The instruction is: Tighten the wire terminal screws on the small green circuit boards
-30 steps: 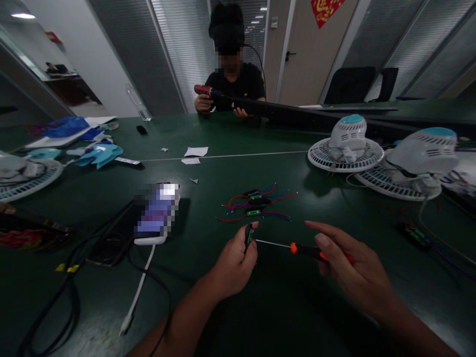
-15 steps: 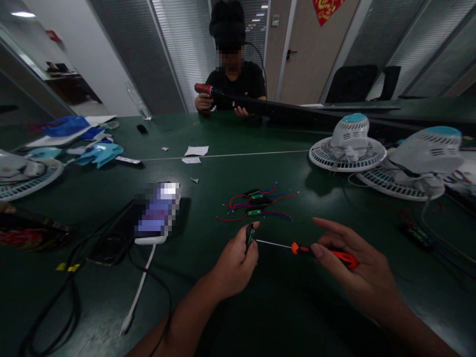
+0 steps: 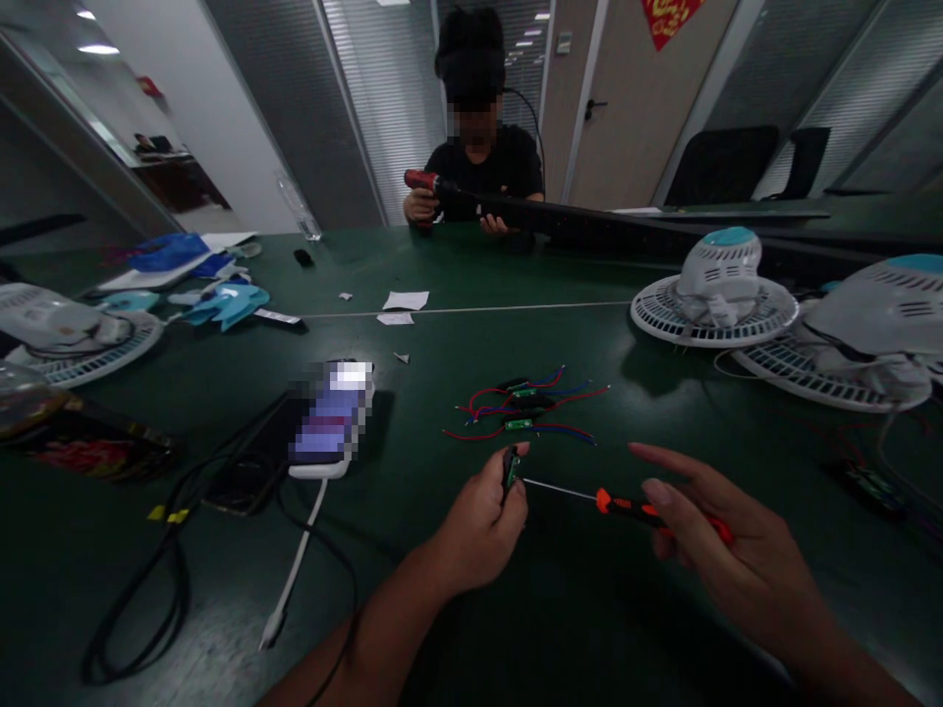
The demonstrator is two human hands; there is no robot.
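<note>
Pinched in my left hand (image 3: pixel 486 525) is a small green circuit board (image 3: pixel 514 471) with a black part on it, held on edge above the table. My right hand (image 3: pixel 744 550) grips an orange-and-black screwdriver (image 3: pixel 634 509) by its handle, the index finger stretched out away from it. The screwdriver's thin shaft points left, and its tip is at the board; whether it touches cannot be made out. Just beyond my left hand lie several similar circuit boards (image 3: pixel 519 425) with red and blue wires.
A phone (image 3: pixel 333 422) with a white cable lies left, beside a dark phone (image 3: pixel 250 471) and black cables. White fan parts (image 3: pixel 714 312) stand right, another fan part (image 3: pixel 81 339) left. Across the green table (image 3: pixel 471 344), a person (image 3: pixel 482 157) holds a red power tool (image 3: pixel 421 181) against a long black bar.
The whole view has shifted, so things sit a little farther right. Both hands keep nearly the same pose, with the board and screwdriver still held; the right hand's grip has turned slightly.
</note>
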